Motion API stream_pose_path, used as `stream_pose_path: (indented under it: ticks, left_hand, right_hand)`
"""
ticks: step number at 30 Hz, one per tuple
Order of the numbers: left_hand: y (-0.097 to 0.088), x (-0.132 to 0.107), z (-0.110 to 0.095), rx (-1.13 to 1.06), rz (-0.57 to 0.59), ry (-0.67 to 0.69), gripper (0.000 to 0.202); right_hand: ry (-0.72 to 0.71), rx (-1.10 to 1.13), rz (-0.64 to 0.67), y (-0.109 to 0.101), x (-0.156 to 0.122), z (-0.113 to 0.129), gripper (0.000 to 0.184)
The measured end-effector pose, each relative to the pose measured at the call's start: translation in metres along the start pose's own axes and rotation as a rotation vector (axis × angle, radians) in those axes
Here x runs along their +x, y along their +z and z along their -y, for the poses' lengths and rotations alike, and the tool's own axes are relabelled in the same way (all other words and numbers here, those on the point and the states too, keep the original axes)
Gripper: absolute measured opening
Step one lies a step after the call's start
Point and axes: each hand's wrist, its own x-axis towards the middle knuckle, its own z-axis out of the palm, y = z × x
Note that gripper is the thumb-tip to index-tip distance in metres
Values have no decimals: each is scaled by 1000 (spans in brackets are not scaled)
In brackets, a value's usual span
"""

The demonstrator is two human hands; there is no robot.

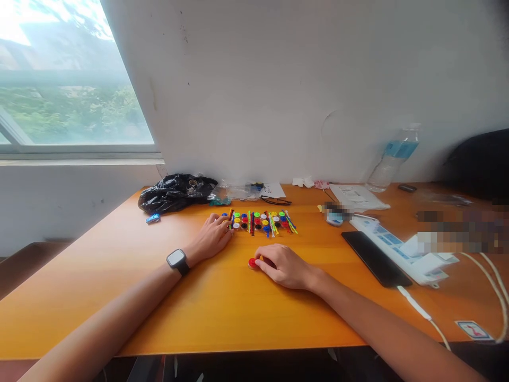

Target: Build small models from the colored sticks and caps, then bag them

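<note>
A small round red disc (252, 263) lies on the table just below the middle of the frame, at the fingertips of the right hand (283, 265), whose curled fingers close on it and hide its right side. A bit of yellow shows beside it, too small to make out. Just above, a block of coloured discs and sticks (260, 222) sits in tight rows, shiny like plastic. The left hand (214, 236) rests flat and loose at the block's left end, fingertips touching it, holding nothing. A dark watch (177, 260) is on that wrist. The smooth orange table (222, 318) is bare in front of the hands down to its near edge, and wide open toward the lower left. A flat black phone (376, 258) lies to the right and a crumpled black bag (175, 192) sits at the upper left by the wall. Some things at the right are blurred out.
</note>
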Motion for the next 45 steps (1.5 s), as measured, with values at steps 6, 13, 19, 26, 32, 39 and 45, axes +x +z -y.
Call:
stream_pose_path:
  ticks: [6, 13, 19, 26, 32, 39, 45]
  left_hand:
    - [0, 0, 0, -11, 0, -7, 33]
    - [-2, 0, -1, -8, 10, -2, 33]
    - [-1, -1, -2, -5, -12, -12, 35]
    - [-2, -1, -3, -6, 1, -24, 36]
    - [-1, -1, -1, 13, 17, -3, 36]
    - [1, -1, 0, 6, -14, -20, 34]
    - [3, -2, -1, 35, -40, -53, 36]
  right_hand:
    - [-9, -2, -3, 0, 0, 0, 21]
    - [-1, -8, 4, -1, 0, 1, 21]
    - [-1, -8, 3, 1, 0, 0, 21]
    - [2, -2, 5, -1, 0, 1, 21]
    - [-5, -5, 1, 0, 0, 1, 21]
    - [1, 2, 5, -1, 0, 2, 21]
    - [-4, -10, -4, -1, 0, 2, 21]
